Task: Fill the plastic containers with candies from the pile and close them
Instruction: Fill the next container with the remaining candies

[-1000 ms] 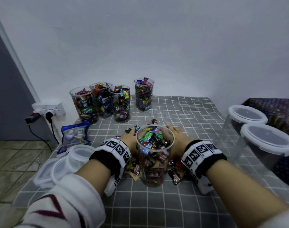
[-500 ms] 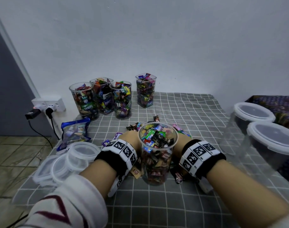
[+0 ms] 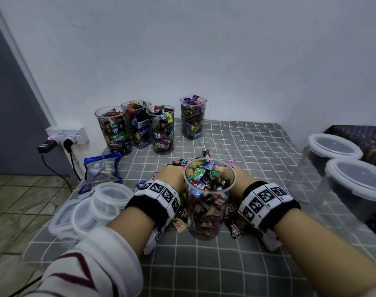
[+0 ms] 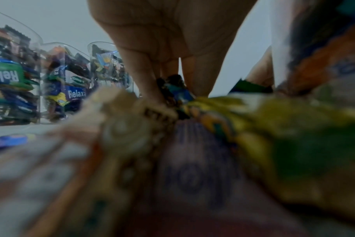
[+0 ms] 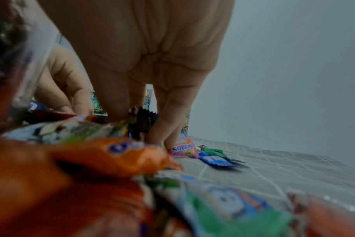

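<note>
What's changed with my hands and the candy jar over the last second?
Little: both hands stay behind the near container, the left hand and right hand now lower in the candy pile, gathering. The container, the four filled jars and the lids have not moved.

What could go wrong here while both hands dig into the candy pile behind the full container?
1. The container is heaped to its rim, and the left hand and right hand flank it closely; a wrist nudge might tip it.
2. More candies may not fit, so a lid might not seat.
3. Loose candies could slide off the cloth.
</note>
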### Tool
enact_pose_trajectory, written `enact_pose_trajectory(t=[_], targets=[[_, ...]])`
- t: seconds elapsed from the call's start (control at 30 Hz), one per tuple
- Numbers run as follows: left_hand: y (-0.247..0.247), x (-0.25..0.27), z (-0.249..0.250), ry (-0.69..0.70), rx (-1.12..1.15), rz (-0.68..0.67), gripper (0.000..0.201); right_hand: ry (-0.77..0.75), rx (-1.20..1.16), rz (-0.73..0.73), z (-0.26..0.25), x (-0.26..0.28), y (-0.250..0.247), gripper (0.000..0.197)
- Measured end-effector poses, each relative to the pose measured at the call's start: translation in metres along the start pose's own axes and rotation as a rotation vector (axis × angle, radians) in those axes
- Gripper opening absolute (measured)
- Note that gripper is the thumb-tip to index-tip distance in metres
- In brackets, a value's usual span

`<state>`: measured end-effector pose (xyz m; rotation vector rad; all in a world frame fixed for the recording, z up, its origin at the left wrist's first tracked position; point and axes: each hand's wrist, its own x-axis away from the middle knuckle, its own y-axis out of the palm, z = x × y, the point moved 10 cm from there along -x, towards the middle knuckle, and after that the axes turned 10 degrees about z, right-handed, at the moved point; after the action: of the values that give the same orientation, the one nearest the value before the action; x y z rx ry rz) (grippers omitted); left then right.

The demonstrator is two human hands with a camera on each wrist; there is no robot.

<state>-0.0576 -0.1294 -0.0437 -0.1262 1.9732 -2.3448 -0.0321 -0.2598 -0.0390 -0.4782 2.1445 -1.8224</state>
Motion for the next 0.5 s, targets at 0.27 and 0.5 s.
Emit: enact_pose_trajectory(t=[0.27,0.5], targets=[[-0.003,0.007,0.002,-0.027,0.094,0.023,0.028,0.036,-0.118,0.024,0.002,0.001,-0.002,0.028],[-0.007,0.009,0.003,-0.032,0.066,0.042,0.028,0.019,-0.137,0.148,0.007,0.000,-0.018,0.027]])
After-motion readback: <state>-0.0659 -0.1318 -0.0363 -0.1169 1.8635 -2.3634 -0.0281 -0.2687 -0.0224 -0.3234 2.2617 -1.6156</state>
